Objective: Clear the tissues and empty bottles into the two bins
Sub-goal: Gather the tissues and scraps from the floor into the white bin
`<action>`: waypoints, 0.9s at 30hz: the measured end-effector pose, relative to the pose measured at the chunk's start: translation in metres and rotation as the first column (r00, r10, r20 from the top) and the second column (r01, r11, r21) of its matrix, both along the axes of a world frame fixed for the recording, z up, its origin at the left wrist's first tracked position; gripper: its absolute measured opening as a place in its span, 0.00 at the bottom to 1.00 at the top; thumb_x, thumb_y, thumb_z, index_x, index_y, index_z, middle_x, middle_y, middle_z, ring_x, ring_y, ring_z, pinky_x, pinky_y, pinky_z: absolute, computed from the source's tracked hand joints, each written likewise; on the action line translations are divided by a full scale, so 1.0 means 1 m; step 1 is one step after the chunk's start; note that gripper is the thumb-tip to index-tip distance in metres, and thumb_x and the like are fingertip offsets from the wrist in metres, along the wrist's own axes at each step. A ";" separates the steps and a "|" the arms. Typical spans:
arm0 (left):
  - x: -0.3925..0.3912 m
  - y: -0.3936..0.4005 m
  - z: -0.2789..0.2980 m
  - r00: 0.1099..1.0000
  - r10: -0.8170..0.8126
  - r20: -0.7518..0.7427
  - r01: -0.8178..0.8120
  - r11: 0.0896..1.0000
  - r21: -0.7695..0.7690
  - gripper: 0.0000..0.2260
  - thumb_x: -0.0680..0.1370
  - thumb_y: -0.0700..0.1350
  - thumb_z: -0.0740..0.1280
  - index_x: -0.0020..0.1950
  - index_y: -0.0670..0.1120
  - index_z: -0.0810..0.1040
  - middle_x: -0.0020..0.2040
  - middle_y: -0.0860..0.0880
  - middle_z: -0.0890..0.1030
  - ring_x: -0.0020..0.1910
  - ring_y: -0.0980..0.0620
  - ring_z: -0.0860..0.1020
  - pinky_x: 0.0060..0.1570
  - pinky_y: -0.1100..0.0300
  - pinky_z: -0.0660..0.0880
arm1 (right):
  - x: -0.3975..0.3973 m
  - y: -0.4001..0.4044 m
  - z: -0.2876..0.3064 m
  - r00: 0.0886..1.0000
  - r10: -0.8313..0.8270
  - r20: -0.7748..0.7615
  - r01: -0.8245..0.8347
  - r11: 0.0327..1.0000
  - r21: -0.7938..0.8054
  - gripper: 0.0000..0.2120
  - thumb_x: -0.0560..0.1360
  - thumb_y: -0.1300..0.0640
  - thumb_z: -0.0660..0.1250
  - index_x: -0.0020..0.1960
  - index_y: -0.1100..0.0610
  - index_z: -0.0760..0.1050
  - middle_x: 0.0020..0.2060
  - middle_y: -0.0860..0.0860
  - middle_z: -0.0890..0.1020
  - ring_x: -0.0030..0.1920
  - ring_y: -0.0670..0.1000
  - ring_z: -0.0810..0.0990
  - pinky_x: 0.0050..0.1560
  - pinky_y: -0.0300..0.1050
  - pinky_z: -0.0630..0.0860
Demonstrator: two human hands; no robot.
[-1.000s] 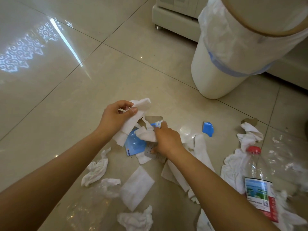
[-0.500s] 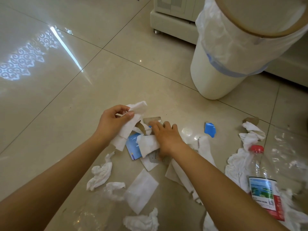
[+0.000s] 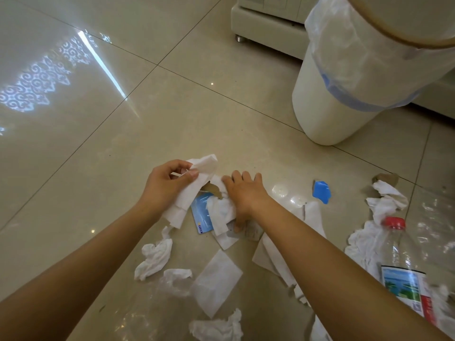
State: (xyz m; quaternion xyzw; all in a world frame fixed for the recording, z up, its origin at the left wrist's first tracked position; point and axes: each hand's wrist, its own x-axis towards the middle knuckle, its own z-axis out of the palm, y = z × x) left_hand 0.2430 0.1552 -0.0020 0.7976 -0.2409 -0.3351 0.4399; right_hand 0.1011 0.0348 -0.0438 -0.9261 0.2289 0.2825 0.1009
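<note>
Head view, left hand (image 3: 165, 188) gripping tissue (image 3: 189, 190)

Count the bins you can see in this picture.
1: a white bin with a plastic liner stands at the upper right on the floor. A second bin may be out of view.

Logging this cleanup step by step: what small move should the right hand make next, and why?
Probably curl the right hand around the crumpled white tissue under its straight fingers; the left hand already holds a folded white tissue.
</note>
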 end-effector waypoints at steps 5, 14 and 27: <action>-0.005 0.000 0.004 0.999 -0.030 0.017 0.029 1.000 0.010 0.04 0.74 0.46 0.71 0.47 0.48 0.81 0.38 0.52 0.78 0.30 0.60 0.74 0.29 0.70 0.71 | -0.019 -0.001 0.002 0.948 -0.312 0.069 0.281 0.917 0.284 0.38 0.59 0.45 0.78 0.62 0.53 0.63 0.56 0.51 0.73 0.58 0.56 0.70 0.49 0.48 0.69; -0.017 -0.018 0.036 0.985 -0.115 0.130 0.123 0.991 -0.060 0.02 0.76 0.48 0.69 0.48 0.54 0.79 0.46 0.50 0.80 0.42 0.47 0.78 0.44 0.50 0.77 | -0.079 -0.034 0.057 0.655 -0.685 0.320 0.517 0.715 0.470 0.18 0.71 0.57 0.68 0.60 0.47 0.74 0.52 0.49 0.80 0.50 0.53 0.80 0.51 0.53 0.79; -0.068 -0.094 0.136 0.810 -0.198 0.552 0.321 0.937 -0.136 0.04 0.77 0.51 0.66 0.51 0.56 0.75 0.49 0.55 0.75 0.45 0.54 0.76 0.46 0.52 0.78 | -0.151 -0.071 0.214 0.376 -0.577 0.725 0.541 0.772 0.334 0.18 0.71 0.52 0.71 0.61 0.46 0.77 0.47 0.45 0.81 0.46 0.47 0.79 0.46 0.45 0.77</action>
